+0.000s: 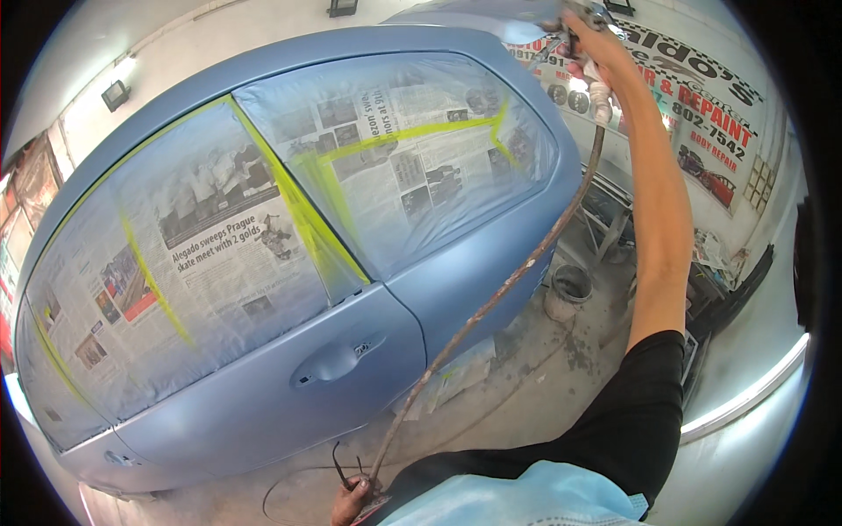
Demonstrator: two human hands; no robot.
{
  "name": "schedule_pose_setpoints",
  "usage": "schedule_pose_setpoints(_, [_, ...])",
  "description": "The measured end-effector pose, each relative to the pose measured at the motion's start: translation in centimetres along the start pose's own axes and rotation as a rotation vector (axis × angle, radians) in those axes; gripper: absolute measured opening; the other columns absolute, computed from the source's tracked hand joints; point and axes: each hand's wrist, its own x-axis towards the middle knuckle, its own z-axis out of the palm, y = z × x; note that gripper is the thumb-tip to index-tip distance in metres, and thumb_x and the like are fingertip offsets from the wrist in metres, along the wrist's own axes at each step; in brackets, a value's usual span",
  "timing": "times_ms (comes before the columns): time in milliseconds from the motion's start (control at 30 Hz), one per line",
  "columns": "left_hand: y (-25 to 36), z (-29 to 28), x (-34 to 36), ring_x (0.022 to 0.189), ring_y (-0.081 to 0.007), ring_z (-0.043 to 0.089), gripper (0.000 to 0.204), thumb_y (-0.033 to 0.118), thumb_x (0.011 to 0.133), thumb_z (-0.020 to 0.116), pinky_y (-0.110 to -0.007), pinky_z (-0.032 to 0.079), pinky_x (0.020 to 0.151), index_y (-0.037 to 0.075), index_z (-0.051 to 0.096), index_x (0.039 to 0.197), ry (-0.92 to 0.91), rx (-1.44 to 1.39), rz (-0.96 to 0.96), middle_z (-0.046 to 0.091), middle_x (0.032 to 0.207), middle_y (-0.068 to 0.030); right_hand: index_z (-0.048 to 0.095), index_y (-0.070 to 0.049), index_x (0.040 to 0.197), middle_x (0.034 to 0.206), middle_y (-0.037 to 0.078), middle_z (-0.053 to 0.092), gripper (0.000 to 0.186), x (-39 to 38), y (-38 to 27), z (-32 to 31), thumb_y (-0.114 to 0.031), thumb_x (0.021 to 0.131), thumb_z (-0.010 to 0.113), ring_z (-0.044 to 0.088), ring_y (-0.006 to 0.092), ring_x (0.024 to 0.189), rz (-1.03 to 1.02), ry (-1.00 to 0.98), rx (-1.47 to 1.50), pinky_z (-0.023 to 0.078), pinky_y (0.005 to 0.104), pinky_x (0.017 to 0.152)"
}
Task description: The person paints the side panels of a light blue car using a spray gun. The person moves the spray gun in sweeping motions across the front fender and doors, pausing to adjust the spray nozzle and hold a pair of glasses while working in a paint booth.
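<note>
My right hand is raised high at top right, fingers wrapped round a spray gun, partly cut off by the frame. A worn air hose hangs from the gun and runs diagonally down to my left hand at the lower edge, which grips it along with a thin black looped line. The gun is beside the rear upper corner of a light blue car. Its side windows are covered with newspaper and yellow-green tape. A blue raised panel shows behind the gun.
A bucket stands on the dusty floor beside the car. Metal racks and loose parts line the right wall, below a printed banner. Hoses lie on the floor. Wall lamps hang behind the car.
</note>
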Motion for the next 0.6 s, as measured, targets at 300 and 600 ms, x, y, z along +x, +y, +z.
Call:
schedule_pose_setpoints(300, [2.9,2.0,0.4,0.073,-0.0128,0.051,0.021,0.027,0.094,0.064,-0.030,0.048,0.070,0.009,0.059,0.103,-0.092,0.042,0.112,0.056,0.086,-0.0008,0.067,-0.009,0.119,0.110,0.013,0.064,0.056,-5.7,-11.1,4.9,-0.055,0.089,0.057,0.054,0.0224,0.108,-0.145,-0.229,-0.013,0.042,0.0370,0.091])
schedule_pose_setpoints(600, [7.1,7.9,-0.6,0.078,-0.0110,0.050,0.023,0.030,0.092,0.066,-0.028,0.041,0.070,0.011,0.062,0.102,0.089,0.275,0.184,0.056,0.085,0.0021,0.057,-0.001,0.127,0.137,0.021,0.048,0.072,-4.5,-9.4,3.6,-0.059,0.082,0.061,0.042,0.0356,0.128,0.003,0.089,-0.013,0.034,0.0520,0.102])
